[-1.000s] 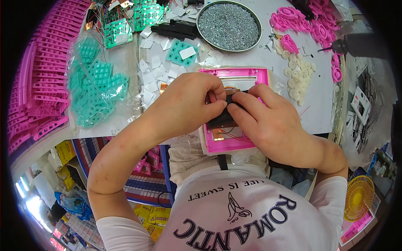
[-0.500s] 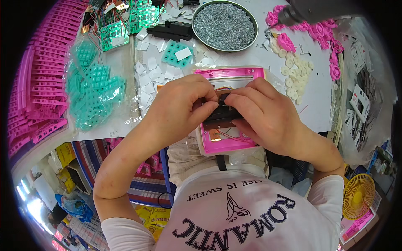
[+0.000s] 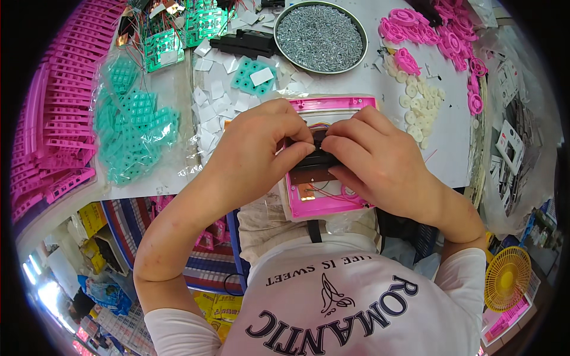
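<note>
A pink plastic casing [image 3: 329, 207] lies open at the table's front edge, with thin wires and a brown board [image 3: 312, 176] inside it. Across its middle sits a black plastic part [image 3: 317, 160]. My left hand [image 3: 258, 142] pinches the left side of this black part between thumb and forefinger. From the right, my right hand [image 3: 383, 160] has its fingers closed on the same part, thumb lower down near the casing's right side. The fingertips hide much of the spot where they meet.
Beyond the casing stands a round tray [image 3: 363, 50] of small screws. Left are white pads [image 3: 208, 127], teal rubber keypads [image 3: 139, 127], green circuit boards [image 3: 163, 47] and stacked pink parts [image 3: 65, 89]. White discs [image 3: 418, 110] and pink rings [image 3: 457, 47] lie right.
Both hands stay on the black part, with slight finger shifts. A dark object at the upper right has drawn back toward the top edge, uncovering more pink rings.
</note>
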The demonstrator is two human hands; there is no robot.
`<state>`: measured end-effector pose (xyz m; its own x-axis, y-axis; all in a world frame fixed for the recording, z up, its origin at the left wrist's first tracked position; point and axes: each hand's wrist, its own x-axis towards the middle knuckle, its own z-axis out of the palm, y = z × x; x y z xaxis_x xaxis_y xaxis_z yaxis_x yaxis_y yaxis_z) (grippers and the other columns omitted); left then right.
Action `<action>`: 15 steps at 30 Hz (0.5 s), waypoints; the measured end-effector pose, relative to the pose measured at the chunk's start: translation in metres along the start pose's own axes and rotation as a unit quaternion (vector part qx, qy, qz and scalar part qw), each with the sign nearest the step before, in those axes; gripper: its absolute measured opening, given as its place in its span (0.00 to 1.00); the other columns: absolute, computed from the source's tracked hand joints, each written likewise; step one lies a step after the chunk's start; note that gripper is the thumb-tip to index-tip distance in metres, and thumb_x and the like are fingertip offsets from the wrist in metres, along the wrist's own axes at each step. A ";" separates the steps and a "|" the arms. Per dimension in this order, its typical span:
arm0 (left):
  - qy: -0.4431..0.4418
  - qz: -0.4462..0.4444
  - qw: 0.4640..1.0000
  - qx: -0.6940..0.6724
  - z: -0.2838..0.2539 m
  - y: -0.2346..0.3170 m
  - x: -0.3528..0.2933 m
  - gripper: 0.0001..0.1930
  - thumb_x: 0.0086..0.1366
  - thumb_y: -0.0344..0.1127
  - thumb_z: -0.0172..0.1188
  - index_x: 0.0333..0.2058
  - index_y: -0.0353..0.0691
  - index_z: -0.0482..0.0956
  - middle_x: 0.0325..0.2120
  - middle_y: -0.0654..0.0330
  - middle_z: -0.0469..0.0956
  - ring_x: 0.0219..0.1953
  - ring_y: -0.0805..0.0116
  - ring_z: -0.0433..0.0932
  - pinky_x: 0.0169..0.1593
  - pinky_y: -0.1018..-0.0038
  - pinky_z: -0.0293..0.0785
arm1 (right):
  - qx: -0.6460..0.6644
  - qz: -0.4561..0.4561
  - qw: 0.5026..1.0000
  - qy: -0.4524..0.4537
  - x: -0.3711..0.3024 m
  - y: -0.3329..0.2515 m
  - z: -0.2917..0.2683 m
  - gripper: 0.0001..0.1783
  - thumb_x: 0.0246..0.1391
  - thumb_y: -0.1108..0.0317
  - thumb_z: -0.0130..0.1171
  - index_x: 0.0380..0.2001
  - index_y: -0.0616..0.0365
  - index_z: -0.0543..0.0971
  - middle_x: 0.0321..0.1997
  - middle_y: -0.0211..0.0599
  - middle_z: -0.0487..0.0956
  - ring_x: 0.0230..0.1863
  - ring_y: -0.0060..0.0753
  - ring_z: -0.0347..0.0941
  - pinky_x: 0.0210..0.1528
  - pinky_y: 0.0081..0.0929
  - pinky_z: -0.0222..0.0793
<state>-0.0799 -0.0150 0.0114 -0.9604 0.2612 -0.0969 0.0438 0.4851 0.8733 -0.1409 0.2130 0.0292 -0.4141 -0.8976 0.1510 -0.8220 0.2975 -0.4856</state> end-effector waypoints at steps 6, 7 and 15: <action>-0.023 -0.066 0.998 -0.008 -0.003 0.006 0.004 0.05 0.59 0.27 0.68 0.31 0.36 0.80 0.27 0.65 0.76 0.22 0.79 0.68 0.27 0.78 0.65 | -0.019 -0.016 0.999 -0.020 0.002 -0.002 -0.001 0.25 0.36 0.72 0.72 0.43 0.59 0.79 0.44 0.37 0.78 0.42 0.42 0.73 0.39 0.34 0.75; -0.036 -0.075 0.996 -0.010 -0.005 0.007 0.005 0.05 0.59 0.28 0.68 0.30 0.36 0.80 0.25 0.66 0.76 0.22 0.80 0.68 0.26 0.78 0.64 | -0.020 -0.021 0.999 -0.019 0.002 -0.003 -0.001 0.24 0.37 0.72 0.72 0.43 0.59 0.79 0.44 0.37 0.78 0.42 0.42 0.73 0.38 0.33 0.75; -0.076 -0.116 0.990 -0.018 -0.009 0.006 0.017 0.09 0.62 0.32 0.67 0.28 0.32 0.81 0.19 0.65 0.76 0.21 0.81 0.70 0.25 0.78 0.67 | -0.027 -0.025 0.999 -0.017 0.001 -0.002 -0.001 0.24 0.37 0.72 0.71 0.43 0.60 0.81 0.45 0.36 0.79 0.42 0.41 0.73 0.38 0.33 0.76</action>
<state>-0.0983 -0.0153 0.0199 -0.8908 0.2709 -0.3647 -0.1850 0.5167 0.8359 -0.1402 0.2118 0.0316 -0.3604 -0.9215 0.1445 -0.8613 0.2693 -0.4309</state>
